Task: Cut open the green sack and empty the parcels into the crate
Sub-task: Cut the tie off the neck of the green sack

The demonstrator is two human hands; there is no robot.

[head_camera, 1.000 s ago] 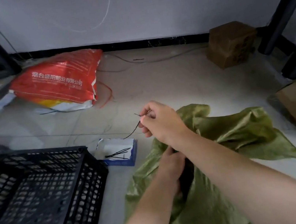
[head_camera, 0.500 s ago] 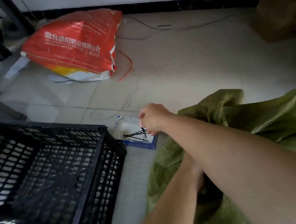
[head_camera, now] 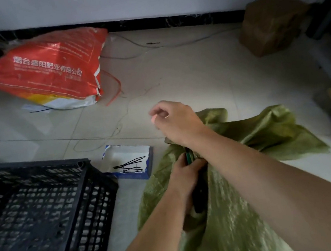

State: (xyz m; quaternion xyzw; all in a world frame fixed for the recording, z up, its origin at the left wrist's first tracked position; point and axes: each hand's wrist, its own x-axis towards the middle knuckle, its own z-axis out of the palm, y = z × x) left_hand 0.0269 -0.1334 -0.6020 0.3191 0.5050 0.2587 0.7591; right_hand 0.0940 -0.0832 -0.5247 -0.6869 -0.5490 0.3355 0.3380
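One cut tie now dropped in small box [head_camera: 109, 157]; right hand [head_camera: 178, 121] back over green sack [head_camera: 232, 207], fingers loosely curled, empty. Left hand [head_camera: 186, 176] closed round dark cutter [head_camera: 198, 189] at sack neck. Neck looks free, so tipping into crate [head_camera: 37, 211] is next, I reckon.

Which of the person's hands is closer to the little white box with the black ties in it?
Left. The left hand grips a tool just right of the box; the right hand hovers farther off.

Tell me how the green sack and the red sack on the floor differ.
The green sack is plain, limp and crumpled under both arms; the red sack carries white printed characters and bulges, apparently full. The green sack is being handled, the left hand on it with a dark tool; the red sack lies untouched near the wall. Both look like woven sacks lying on the tiled floor.
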